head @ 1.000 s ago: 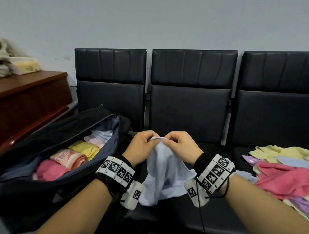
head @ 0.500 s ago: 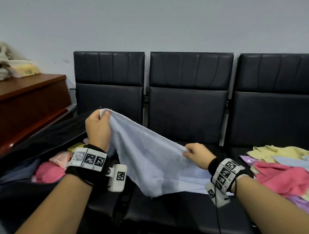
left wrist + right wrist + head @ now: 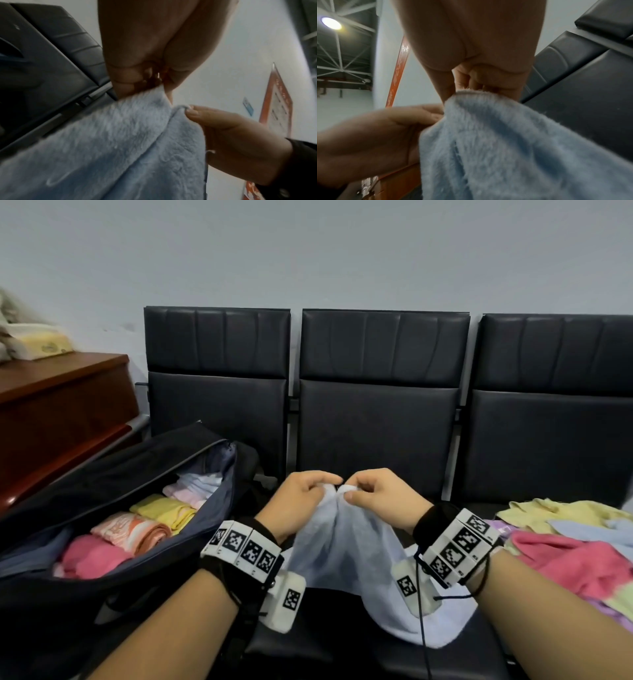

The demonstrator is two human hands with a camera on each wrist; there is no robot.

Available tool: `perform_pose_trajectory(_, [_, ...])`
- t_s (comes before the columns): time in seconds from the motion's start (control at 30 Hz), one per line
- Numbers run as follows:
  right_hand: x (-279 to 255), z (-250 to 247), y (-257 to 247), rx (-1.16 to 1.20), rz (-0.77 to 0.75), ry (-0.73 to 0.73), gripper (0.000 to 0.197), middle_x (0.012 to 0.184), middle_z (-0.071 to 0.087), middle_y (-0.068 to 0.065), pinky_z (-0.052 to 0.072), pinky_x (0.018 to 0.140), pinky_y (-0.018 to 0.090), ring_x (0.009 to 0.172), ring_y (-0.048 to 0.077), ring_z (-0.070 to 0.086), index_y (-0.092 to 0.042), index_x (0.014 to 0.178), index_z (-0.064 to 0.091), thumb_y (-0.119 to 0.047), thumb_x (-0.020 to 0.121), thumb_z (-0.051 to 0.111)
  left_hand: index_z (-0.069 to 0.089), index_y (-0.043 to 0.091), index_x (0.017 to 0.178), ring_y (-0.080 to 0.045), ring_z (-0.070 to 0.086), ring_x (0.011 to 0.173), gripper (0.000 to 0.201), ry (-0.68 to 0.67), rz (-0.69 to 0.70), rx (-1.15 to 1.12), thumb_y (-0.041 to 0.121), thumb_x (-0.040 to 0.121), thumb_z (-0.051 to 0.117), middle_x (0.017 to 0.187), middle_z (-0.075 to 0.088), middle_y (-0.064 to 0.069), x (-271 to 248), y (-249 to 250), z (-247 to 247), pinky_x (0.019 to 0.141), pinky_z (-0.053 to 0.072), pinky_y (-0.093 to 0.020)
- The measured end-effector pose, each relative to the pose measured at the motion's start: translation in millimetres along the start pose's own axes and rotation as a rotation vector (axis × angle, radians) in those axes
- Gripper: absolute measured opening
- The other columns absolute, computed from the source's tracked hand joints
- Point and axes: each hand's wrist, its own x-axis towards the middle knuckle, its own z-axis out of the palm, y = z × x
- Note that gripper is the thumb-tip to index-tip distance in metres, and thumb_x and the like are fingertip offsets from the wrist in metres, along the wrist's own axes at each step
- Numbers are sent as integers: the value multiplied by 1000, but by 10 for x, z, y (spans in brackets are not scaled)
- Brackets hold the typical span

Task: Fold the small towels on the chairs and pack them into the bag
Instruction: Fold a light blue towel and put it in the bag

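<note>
A person standing before a row of three black padded chairs [image 3: 380,419] brings two corners of a pale blue fleecy towel [image 3: 342,556] together above the middle seat, apparently to halve it before it goes into the open dark duffel bag [image 3: 113,474] on the chair to the left of that seat. The left hand [image 3: 298,501] and the right hand [image 3: 380,498] meet knuckle to knuckle over the middle seat, each with thumb and curled fingers pinching the towel's upper edge; the wrist views show the cloth's hem caught tight between thumb and forefinger on both sides, nothing slack in either grasp. The towel hangs down from that double pinch and its lower part pools on the front of the middle seat, which likely serves as the folding surface. In the bag, left of the middle seat, rolled towels in pink, peach, yellow and pale pink [image 3: 137,529] lie side by side, suggesting packing is well under way. On the seat to the right of the middle one, a loose heap of yellow, blue and pink towels [image 3: 568,539] waits unfolded. Further left than the bag stands a reddish-brown wooden cabinet [image 3: 58,412].
</note>
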Motion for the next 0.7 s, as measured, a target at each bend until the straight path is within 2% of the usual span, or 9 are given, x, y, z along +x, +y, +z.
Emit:
perform_pose_trajectory(0.07, [-20, 2, -7, 15, 1, -56, 11, 75, 60, 10, 43, 68, 33, 69, 16, 51, -6, 88, 72, -7, 92, 62, 73, 18, 114, -10, 67, 105, 27, -105, 76, 118, 8, 92, 60, 109, 73, 2, 2, 71, 70, 93, 54, -28])
perform_pose_trajectory(0.13, [-43, -12, 11, 30, 4, -85, 15, 77, 61, 7, 43, 70, 30, 71, 15, 52, -8, 89, 73, -5, 93, 59, 73, 18, 114, -12, 67, 104, 24, -150, 117, 221, 14, 90, 67, 109, 72, 1, -4, 102, 96, 95, 53, -34])
perform_pose_trajectory(0.23, [-78, -22, 79, 23, 0, -70, 14, 81, 68, 12, 45, 69, 29, 72, 14, 55, -17, 89, 75, -13, 93, 62, 76, 17, 104, -11, 70, 96, 16, -122, 111, 216, 16, 88, 72, 98, 76, 2, -7, 81, 113, 92, 55, -39])
perform_pose_trajectory(0.3, [-88, -5, 152, 19, -5, -41, 11, 82, 69, 15, 46, 68, 30, 71, 14, 56, -15, 88, 75, -19, 92, 66, 78, 20, 95, -7, 70, 91, 9, -62, 103, 233, 19, 88, 72, 90, 76, 5, 2, 32, 119, 89, 56, -38])
perform_pose_trajectory(0.37, [-108, 8, 268, -1, 18, -43, 11, 73, 66, 9, 46, 67, 30, 68, 10, 56, -10, 85, 73, -18, 90, 68, 77, 20, 87, -6, 69, 87, 6, 30, 108, 249, 18, 87, 72, 84, 75, 6, 21, -29, 110, 87, 56, -35])
perform_pose_trajectory(0.47, [-158, -1, 489, -64, 107, -78, 19, 65, 55, -1, 42, 55, 25, 56, 6, 48, -3, 78, 67, -18, 88, 70, 72, 26, 77, 4, 65, 77, 15, 256, 144, 235, 14, 86, 72, 77, 72, 12, 62, -109, -23, 76, 48, -17])
perform_pose_trajectory(0.53, [-192, -54, 623, -119, 148, -79, 21, 63, 52, -2, 41, 54, 25, 55, 6, 46, -7, 72, 65, -19, 88, 70, 70, 29, 75, 6, 63, 74, 16, 417, 130, 218, 16, 86, 72, 76, 70, 14, 98, -133, -179, 71, 44, -11])
perform_pose_trajectory(0.6, [-194, -138, 721, -202, 154, -59, 18, 65, 58, -5, 44, 62, 29, 58, 3, 49, -14, 70, 66, -17, 88, 68, 71, 28, 76, 3, 64, 76, 11, 557, 112, 208, 21, 85, 72, 77, 71, 15, 133, -136, -361, 73, 47, -13])
perform_pose_trajectory(0.7, [-171, -299, 790, -322, 166, 5, 15, 77, 68, -8, 49, 67, 22, 70, 2, 59, -21, 79, 69, -14, 91, 63, 72, 22, 80, -10, 67, 83, 6, 673, 107, 201, 23, 86, 71, 80, 71, 14, 179, -129, -579, 84, 53, -30])
